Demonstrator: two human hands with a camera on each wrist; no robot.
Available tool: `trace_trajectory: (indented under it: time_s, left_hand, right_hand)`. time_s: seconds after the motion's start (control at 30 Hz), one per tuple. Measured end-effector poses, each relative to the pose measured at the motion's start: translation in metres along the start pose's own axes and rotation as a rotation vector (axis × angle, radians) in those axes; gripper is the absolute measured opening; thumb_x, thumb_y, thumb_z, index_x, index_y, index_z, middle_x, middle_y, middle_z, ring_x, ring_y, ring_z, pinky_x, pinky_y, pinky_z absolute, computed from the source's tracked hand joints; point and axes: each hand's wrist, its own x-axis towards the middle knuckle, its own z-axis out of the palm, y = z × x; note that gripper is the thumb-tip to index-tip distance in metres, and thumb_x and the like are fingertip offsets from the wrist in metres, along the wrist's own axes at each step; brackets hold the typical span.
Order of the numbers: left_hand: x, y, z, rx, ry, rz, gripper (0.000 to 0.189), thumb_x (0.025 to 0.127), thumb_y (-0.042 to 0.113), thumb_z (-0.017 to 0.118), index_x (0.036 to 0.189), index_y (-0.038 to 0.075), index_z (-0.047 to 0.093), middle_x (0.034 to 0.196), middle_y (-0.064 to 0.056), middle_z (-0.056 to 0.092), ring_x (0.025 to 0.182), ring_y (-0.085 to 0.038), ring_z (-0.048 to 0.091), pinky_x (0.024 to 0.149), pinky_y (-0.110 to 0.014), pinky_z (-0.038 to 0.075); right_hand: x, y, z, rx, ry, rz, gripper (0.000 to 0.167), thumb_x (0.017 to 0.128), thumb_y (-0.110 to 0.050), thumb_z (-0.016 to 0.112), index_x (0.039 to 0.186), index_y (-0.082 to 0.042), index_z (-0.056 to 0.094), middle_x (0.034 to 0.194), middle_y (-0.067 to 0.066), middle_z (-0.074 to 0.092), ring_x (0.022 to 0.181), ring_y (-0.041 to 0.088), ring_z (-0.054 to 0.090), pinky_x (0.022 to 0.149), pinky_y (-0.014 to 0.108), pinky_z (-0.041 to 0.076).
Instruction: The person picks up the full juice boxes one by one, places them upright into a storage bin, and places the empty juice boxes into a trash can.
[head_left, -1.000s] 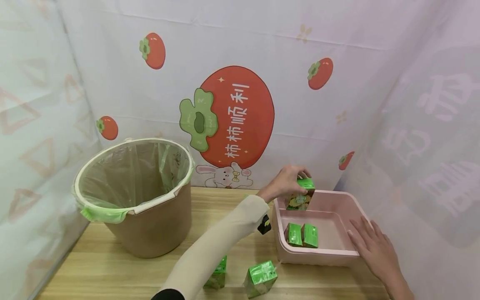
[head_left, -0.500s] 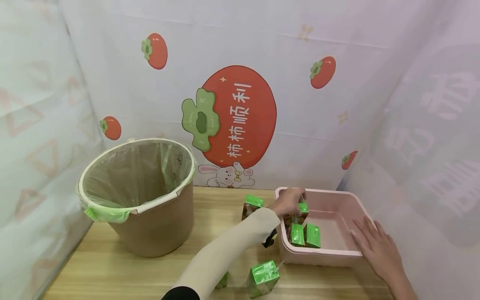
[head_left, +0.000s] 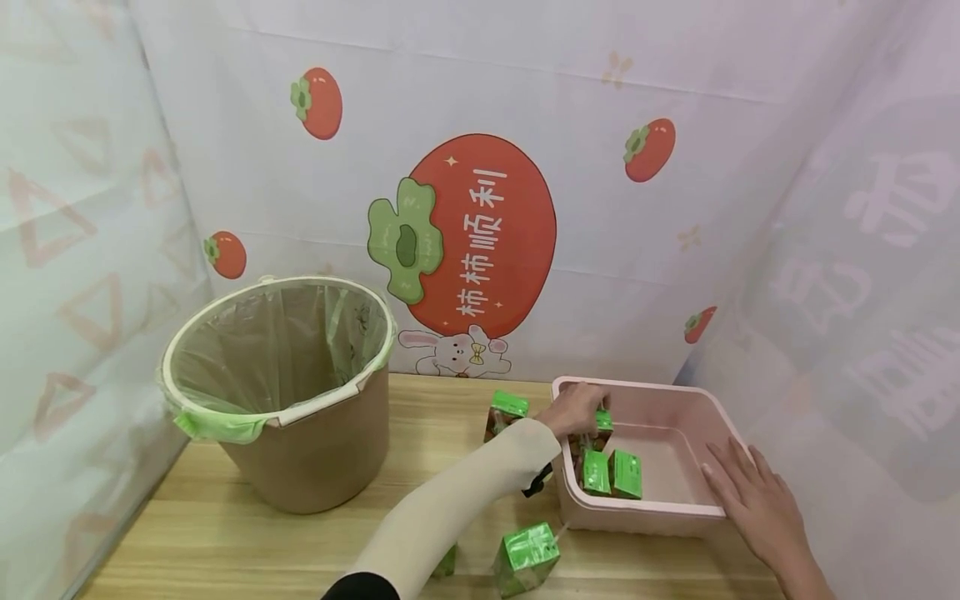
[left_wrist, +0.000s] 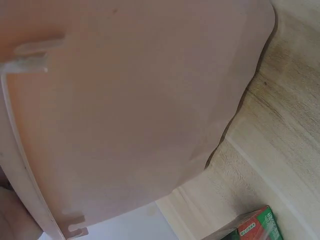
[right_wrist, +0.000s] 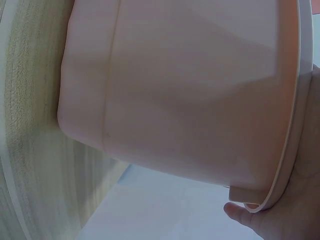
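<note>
A pink plastic bin [head_left: 652, 518] stands at the right of the table. My left hand [head_left: 573, 410] reaches over its left rim and holds a green-topped juice box [head_left: 603, 425] low inside, at the back left; the fingers partly cover it. Two more juice boxes, one [head_left: 597, 473] beside another [head_left: 626, 475], sit in the bin's front left corner. My right hand [head_left: 757, 504] rests on the right rim with its fingers extended. The left wrist view shows mostly the bin's outer wall [left_wrist: 130, 105]; in the right wrist view, the hand lies along the rim [right_wrist: 295, 115].
Juice boxes stand on the table: one [head_left: 506, 408] left of the bin, one [head_left: 527, 557] with a straw in front, and one [head_left: 446, 562] mostly behind my left sleeve. A brown trash can [head_left: 315, 467] with a clear liner stands at left. Printed cloth walls surround the table.
My left hand has lowered the juice box from above the bin's back left down into it. The juice box left of the bin has come into view. My right hand stays on the rim.
</note>
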Motion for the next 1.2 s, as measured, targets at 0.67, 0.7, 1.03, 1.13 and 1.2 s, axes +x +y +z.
trace_trajectory:
  time_s: [0.67,0.7,1.03,1.13,1.2]
  left_hand:
    - [-0.015,-0.016,-0.046,-0.182,0.026,0.067,0.036,0.094,0.013,0.083,0.127,0.007,0.07,0.125,-0.007,0.072,0.115,-0.016,0.067,0.095,-0.024,0.053]
    - [-0.018,-0.019,-0.05,-0.186,0.04,0.068,0.036,0.093,0.013,0.083,0.126,0.008,0.07,0.125,-0.007,0.072,0.116,-0.016,0.067,0.096,-0.025,0.053]
    - [-0.05,-0.06,-0.08,-0.254,0.149,0.034,0.033,0.095,0.015,0.082,0.125,0.008,0.07,0.125,-0.009,0.07,0.121,-0.025,0.064,0.102,-0.037,0.053]
    - [-0.058,-0.073,-0.08,-0.252,0.163,0.016,0.033,0.094,0.016,0.082,0.124,0.008,0.071,0.123,-0.009,0.071,0.119,-0.024,0.065,0.102,-0.038,0.054]
    - [-0.063,-0.081,-0.079,-0.26,0.165,0.008,0.034,0.093,0.015,0.083,0.123,0.006,0.071,0.122,-0.009,0.071,0.119,-0.026,0.066,0.102,-0.04,0.054]
  right_hand:
    - [0.0,0.003,0.002,-0.001,0.016,-0.005,0.055,0.111,-0.038,0.048,0.153,-0.003,0.052,0.159,0.038,0.035,0.148,0.061,0.025,0.1,0.082,0.026]
    - [0.0,0.003,0.002,-0.003,0.02,-0.007,0.054,0.111,-0.038,0.048,0.153,-0.002,0.052,0.159,0.038,0.036,0.147,0.061,0.026,0.1,0.083,0.026]
    - [0.0,0.001,0.001,-0.016,0.009,-0.006,0.055,0.111,-0.038,0.048,0.152,-0.001,0.052,0.158,0.04,0.035,0.146,0.063,0.026,0.099,0.082,0.026]
    - [0.001,0.001,0.001,-0.019,0.003,-0.004,0.055,0.112,-0.037,0.047,0.152,0.0,0.051,0.158,0.04,0.035,0.147,0.062,0.025,0.1,0.082,0.026]
    - [0.001,0.001,0.001,-0.019,0.007,-0.006,0.055,0.112,-0.037,0.048,0.153,0.0,0.051,0.158,0.04,0.035,0.147,0.062,0.025,0.1,0.082,0.026]
